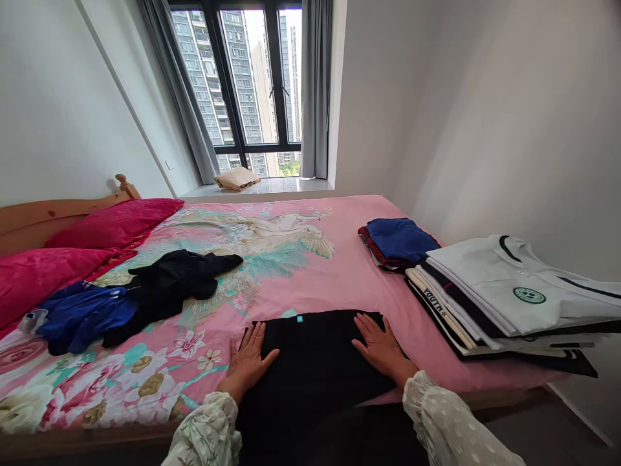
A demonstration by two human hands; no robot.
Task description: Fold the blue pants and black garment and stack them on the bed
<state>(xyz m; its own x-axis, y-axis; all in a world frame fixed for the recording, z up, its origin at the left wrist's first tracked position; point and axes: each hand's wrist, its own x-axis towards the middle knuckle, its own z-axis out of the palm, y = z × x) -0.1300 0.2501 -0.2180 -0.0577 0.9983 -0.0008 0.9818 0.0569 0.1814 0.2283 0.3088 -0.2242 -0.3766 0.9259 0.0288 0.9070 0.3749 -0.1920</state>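
Note:
A black garment [310, 362] lies flat at the near edge of the bed, a small light-blue tag at its top edge. Its lower part merges with dark cloth below, so I cannot tell its full shape. My left hand [250, 362] rests flat on its left side, fingers stretched out and thumb spread inward. On its upper right side my right hand [381, 346] lies palm down, fingers apart. Neither hand grips the cloth.
Crumpled black [174, 281] and blue clothes [92, 310] lie to the left near red pillows [116, 223]. To the right stand a stack of folded shirts [490, 285] and a smaller folded pile [400, 239]. A beige cloth bundle [237, 178] sits on the windowsill.

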